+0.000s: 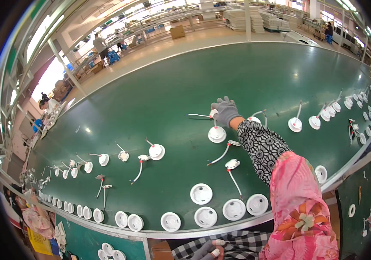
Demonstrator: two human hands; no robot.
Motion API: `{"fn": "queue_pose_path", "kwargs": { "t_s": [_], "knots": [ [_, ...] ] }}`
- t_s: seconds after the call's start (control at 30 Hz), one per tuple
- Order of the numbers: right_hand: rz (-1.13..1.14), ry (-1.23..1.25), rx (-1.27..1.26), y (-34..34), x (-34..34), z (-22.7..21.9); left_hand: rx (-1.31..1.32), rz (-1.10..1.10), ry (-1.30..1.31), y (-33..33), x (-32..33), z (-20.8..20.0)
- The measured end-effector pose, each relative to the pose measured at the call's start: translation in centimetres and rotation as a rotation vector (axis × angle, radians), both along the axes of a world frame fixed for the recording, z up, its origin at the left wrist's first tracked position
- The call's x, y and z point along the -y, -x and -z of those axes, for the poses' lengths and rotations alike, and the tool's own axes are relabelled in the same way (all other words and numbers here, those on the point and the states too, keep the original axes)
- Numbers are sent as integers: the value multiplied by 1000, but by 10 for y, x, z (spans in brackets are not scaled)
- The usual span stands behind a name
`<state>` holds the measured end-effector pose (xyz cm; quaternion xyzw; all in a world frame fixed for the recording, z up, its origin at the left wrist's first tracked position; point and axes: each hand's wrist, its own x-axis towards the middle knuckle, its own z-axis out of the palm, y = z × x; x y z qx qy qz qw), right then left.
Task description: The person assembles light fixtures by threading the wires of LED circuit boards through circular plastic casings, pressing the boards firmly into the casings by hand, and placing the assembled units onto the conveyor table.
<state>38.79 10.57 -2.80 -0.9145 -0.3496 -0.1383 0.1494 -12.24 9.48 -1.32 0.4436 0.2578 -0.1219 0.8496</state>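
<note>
My right hand (225, 111), in a grey glove, reaches over the green work surface. Its fingers are closed on a small white part with a wire (213, 113); the palm hides some of it. A white round lamp housing (217, 134) lies just below that hand, and another, partly hidden housing (254, 119) sits right of the wrist. Nearer me are a loose white wired part (232, 164) and a second one (234, 143). Low at the picture's edge is my left hand (210, 251), gloved with light fingertips. Its fingers look curled together; what they hold, if anything, is hidden.
White round cups (205, 217) line the near metal edge (168, 234) of the green belt (172, 108). Several wired housings (156, 151) spread left and right. Other people sit at both ends, one in a pink sleeve (38, 221). Below lies a lower green shelf (94, 238).
</note>
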Motion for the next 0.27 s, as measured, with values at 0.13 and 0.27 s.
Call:
{"fn": "queue_pose_path", "kwargs": {
  "t_s": [0.13, 0.27],
  "knots": [
    [-131, 136, -47, -31, -41, 31, -48, -64, -47, 8, -3, 25],
    [-109, 242, 25, -57, -61, 60, -140, -41, -94, 4, 2, 21]
  ]
}}
